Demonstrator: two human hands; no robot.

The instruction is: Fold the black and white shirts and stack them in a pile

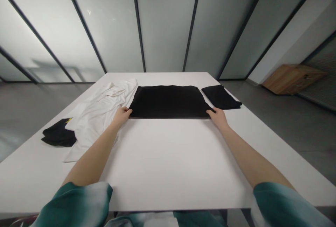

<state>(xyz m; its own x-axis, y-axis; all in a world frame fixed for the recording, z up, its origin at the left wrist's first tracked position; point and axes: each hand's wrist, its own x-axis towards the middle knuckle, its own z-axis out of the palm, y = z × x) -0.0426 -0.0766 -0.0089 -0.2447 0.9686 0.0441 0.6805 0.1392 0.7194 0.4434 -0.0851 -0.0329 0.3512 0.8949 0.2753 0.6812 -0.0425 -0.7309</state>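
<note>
A black piece of cloth [170, 101], laid out as a wide flat rectangle, lies across the middle of the white table [162, 164]. At its near left corner my left hand [123, 115] is closed, pinching the fabric. My right hand [218, 117] pinches the near right corner in the same way. The near edge runs straight between the two hands. Whether the cloth is a garment cannot be told from its plain surface. Both arms are stretched forward over the tabletop.
Left of the black cloth lies a rumpled white garment [102, 108], partly beside a dark folded cloth [60, 134] with a yellow spot. Another black folded cloth [222, 97] rests to the right. Beyond the table stand frosted glass panels [165, 23] and a wooden cabinet [291, 78].
</note>
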